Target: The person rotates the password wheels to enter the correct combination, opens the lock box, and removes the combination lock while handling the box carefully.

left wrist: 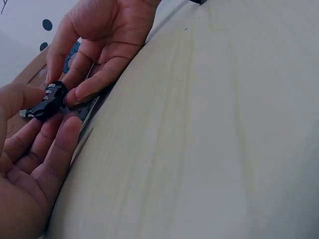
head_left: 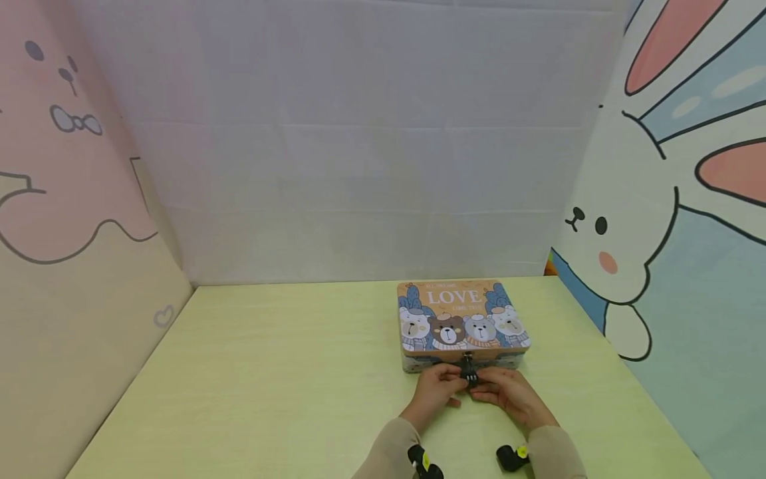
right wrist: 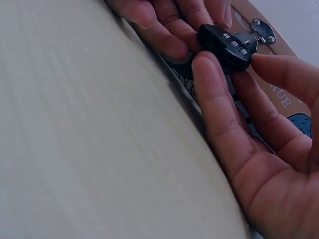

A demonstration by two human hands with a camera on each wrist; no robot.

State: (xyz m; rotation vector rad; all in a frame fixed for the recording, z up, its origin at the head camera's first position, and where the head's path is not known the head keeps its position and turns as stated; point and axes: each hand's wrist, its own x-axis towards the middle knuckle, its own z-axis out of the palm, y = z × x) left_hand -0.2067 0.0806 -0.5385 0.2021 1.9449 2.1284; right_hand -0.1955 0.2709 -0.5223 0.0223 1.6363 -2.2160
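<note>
A small black combination padlock (head_left: 469, 374) hangs at the front clasp (right wrist: 263, 31) of a tin box (head_left: 461, 326) with bears and the word LOVE on its lid. The lid is down. My left hand (head_left: 433, 392) pinches the padlock from the left side, its thumb near the number dials (left wrist: 49, 91). From the other side my right hand (head_left: 511, 394) holds the padlock between thumb and fingers. In the right wrist view the dials (right wrist: 235, 44) face up between both hands. The digits are too small to read.
The box stands on a pale yellow-green table (head_left: 269, 372), toward its right back part. A white cloth backdrop (head_left: 359, 146) rises behind the table. Panels with cartoon animals flank it: a pink one (head_left: 72, 166) at left, a rabbit (head_left: 622, 266) at right.
</note>
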